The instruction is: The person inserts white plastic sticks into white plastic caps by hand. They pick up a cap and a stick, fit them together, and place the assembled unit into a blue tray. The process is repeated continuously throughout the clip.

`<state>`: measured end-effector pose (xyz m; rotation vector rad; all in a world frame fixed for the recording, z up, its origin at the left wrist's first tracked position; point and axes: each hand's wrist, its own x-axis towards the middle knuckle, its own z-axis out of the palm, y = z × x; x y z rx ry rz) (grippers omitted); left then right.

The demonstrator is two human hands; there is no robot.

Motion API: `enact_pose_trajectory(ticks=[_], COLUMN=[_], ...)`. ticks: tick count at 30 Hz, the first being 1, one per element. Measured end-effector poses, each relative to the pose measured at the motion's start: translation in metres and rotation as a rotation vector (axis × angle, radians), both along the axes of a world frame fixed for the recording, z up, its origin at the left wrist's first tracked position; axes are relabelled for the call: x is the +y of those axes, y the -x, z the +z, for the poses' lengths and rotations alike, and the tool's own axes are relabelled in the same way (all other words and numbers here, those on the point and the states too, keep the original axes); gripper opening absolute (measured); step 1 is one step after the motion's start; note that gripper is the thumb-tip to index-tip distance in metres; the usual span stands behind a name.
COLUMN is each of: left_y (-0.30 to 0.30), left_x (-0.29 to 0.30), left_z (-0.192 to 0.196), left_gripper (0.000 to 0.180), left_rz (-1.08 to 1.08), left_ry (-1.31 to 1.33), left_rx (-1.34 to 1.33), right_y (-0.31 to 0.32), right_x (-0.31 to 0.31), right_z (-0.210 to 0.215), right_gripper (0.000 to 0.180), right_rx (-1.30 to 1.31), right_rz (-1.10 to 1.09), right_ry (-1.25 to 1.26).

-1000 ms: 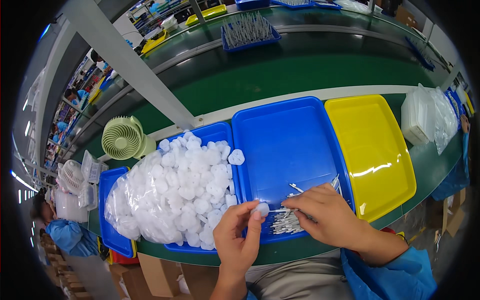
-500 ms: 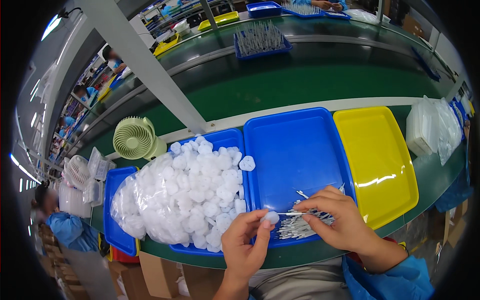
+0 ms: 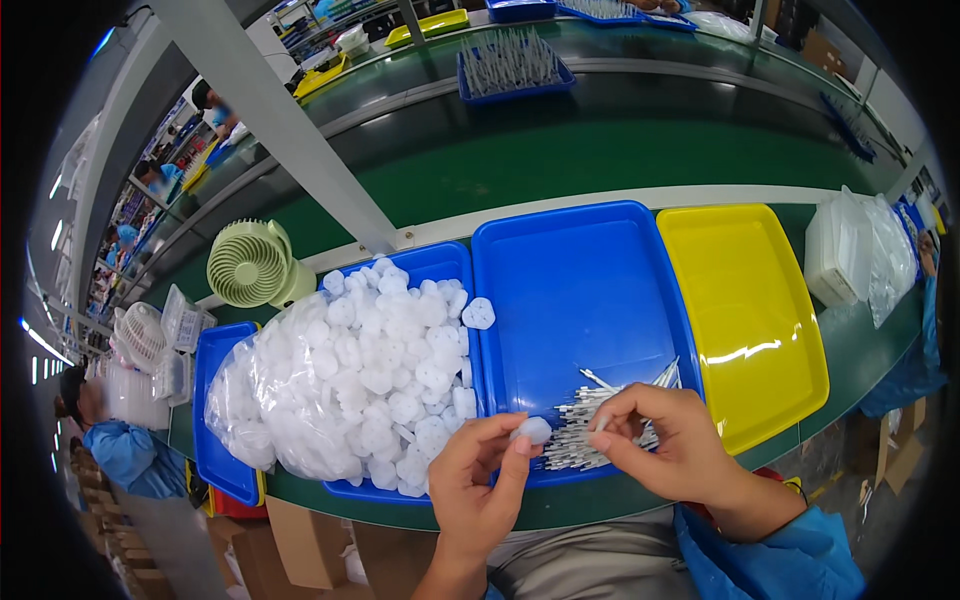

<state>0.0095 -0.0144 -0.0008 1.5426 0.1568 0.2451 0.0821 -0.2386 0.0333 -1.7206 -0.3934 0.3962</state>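
Observation:
Between the thumb and fingers of my left hand (image 3: 480, 468) is a translucent white plastic cap (image 3: 534, 431), rounded and small. My right hand (image 3: 660, 440) is pinched just to the right of it, over a pile of thin white sticks (image 3: 575, 445) with grey parts. A tiny pale bit shows at its fingertips, too small to name. The sticks lie in the near part of a blue tray (image 3: 580, 290). Left of it, many similar caps (image 3: 400, 350) spill from a clear plastic bag (image 3: 285, 400) over another blue tray (image 3: 455, 262). One loose cap (image 3: 479, 313) rests at the trays' shared edge.
A yellow tray (image 3: 745, 320) adjoins on the right, with white containers and clear bags (image 3: 845, 250) beyond. At left stand a green fan (image 3: 255, 265) and clear plastic boxes (image 3: 185, 325). A slanting metal post (image 3: 270, 120) rises before the green conveyor (image 3: 560, 150). A co-worker (image 3: 130, 455) sits far left.
The thin white stick that spanned my two hands no longer shows between them. My right hand has drawn slightly away from the cap, which stays in my left. The whole view has shifted a little.

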Motion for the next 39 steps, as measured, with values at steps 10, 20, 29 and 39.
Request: enact_pose_trajectory(ticks=[10,20,29,39], left_y=[0.001,0.000,0.002,0.002], left_x=[-0.007,-0.008,-0.007,-0.006], left_z=[-0.002,0.003,0.005,-0.002], left_gripper=[0.022,0.020,0.019,0.020], left_rz=[-0.048,-0.050,-0.035,-0.047], left_ry=[0.126,0.113,0.218,0.225], left_rx=[0.023,0.066,0.054,0.027], right_y=[0.004,0.010,0.009,0.010], right_x=[0.013,0.014,0.011,0.014], right_z=[-0.022,-0.019,-0.029,-0.022], right_gripper=[0.020,0.018,0.021,0.024], right_rx=[-0.485,-0.405,-0.563,-0.473], right_rz=[0.015,-0.009,0.021,-0.010], right_ry=[0.073,-0.011,0.146,0.056])
